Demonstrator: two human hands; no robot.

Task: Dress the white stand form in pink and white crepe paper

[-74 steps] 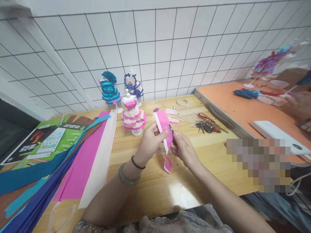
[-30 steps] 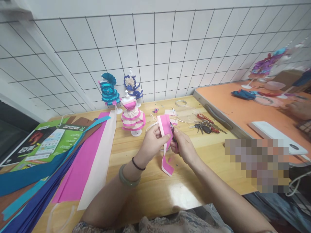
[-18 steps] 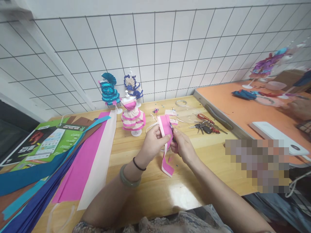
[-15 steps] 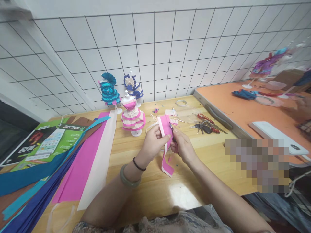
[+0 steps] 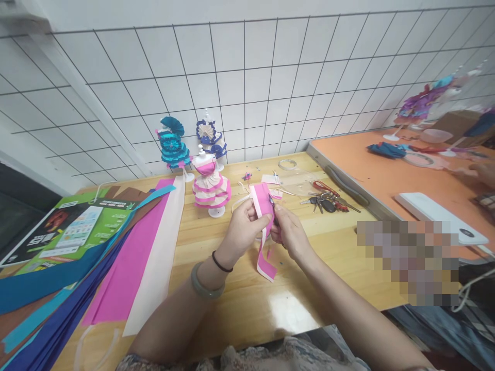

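My left hand (image 5: 243, 231) pinches a pink paper strip (image 5: 263, 202) with a cream edge, held above the wooden table (image 5: 240, 299). The strip's lower end (image 5: 266, 265) curls down to the tabletop. My right hand (image 5: 289, 233) is closed on a small dark tool, probably scissors, whose tip (image 5: 273, 206) touches the strip's right edge. Just behind my hands stands a small mannequin in a pink and cream paper dress (image 5: 211, 184).
Long paper sheets in pink (image 5: 127, 268), cream (image 5: 160, 257) and blue (image 5: 58, 319) lie at the left beside a green booklet (image 5: 77, 226). Two blue paper-dress mannequins (image 5: 174, 145) stand by the tiled wall. Keys (image 5: 325, 202) lie to the right. An orange table (image 5: 390, 170) adjoins.
Both hands with the strip have risen slightly and moved a little farther from me. The strip's hanging end has shifted left and shortened since the earliest frame.
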